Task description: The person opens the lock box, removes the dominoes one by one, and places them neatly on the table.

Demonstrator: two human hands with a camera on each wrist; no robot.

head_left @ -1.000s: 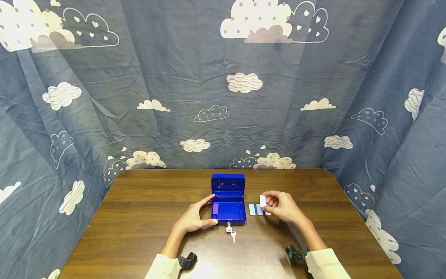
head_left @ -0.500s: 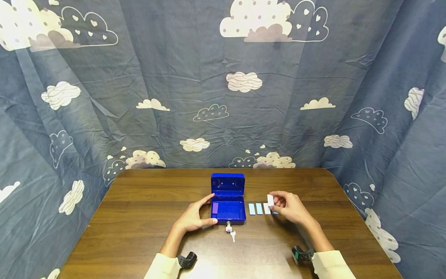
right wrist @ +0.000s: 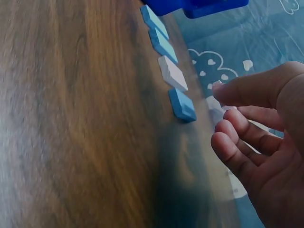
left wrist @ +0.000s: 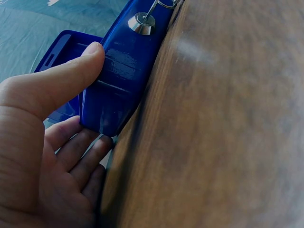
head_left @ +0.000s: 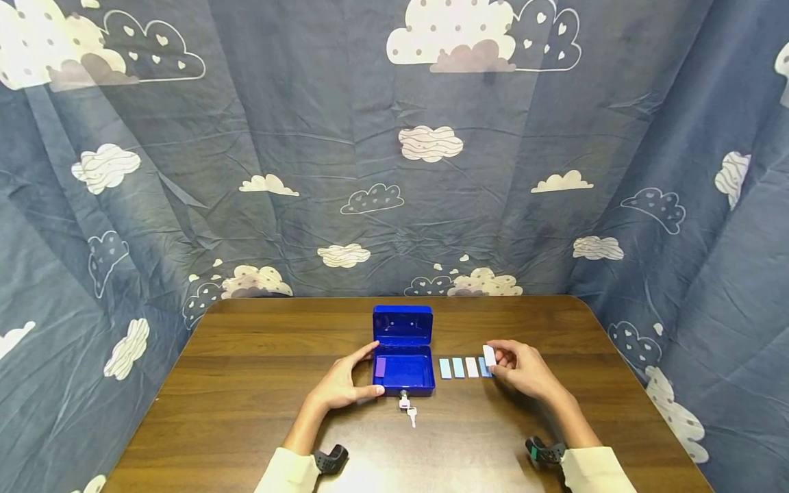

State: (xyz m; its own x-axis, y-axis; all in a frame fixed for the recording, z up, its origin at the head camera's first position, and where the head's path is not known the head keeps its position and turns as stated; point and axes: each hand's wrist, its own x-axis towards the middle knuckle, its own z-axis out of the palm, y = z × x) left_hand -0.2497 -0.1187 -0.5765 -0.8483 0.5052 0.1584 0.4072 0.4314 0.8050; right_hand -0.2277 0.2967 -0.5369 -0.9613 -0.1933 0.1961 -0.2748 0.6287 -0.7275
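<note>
An open blue cash box (head_left: pixel 403 373) stands mid-table with its lid raised behind. Inside, at the left end, lies a purple rectangular piece (head_left: pixel 381 368). My left hand (head_left: pixel 339 383) holds the box by its left side, thumb at the front corner and fingers along the side toward the back. My right hand (head_left: pixel 524 370) pinches a small white rectangular block (head_left: pixel 490 355) between thumb and fingers, raised over the right end of a row of similar blocks. That row has two light-blue blocks (head_left: pixel 458 368), a white one (head_left: pixel 471 368) and a darker blue one (head_left: pixel 484 368).
A key sits in the lock (left wrist: pixel 142 23) on the box's front, and a second key (head_left: pixel 412 416) hangs from it onto the wooden table (head_left: pixel 259 342). A grey-blue cloud-print curtain (head_left: pixel 370 226) surrounds the table's back and sides.
My right hand has moved rightward along the row with the white block, uncovering the white and darker blue blocks on the table. My left hand has stayed on the cash box.
</note>
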